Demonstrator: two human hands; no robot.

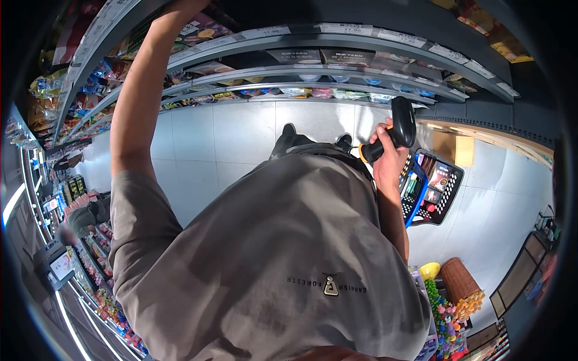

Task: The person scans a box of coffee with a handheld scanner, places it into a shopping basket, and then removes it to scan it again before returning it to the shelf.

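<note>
My left hand (188,5) reaches up to the upper shelf (271,33) at the top left. Only its wrist end shows; the fingers are cut off by the frame edge, so what they touch is hidden. Packaged goods (201,27) stand beside that wrist behind a strip of price tags. In my right hand (390,150) is a black handheld barcode scanner (404,122) with orange trim, my fingers wrapped round its handle. Below it on the floor is a black shopping basket (448,195) with a blue handle, holding several packages.
Lower shelves (337,73) with bagged and boxed goods run across in front of me. A cardboard box (463,150) is on the floor beyond the basket. Right of me are a wicker basket (460,280) and colourful goods (442,319). Another person (90,215) is in the left aisle.
</note>
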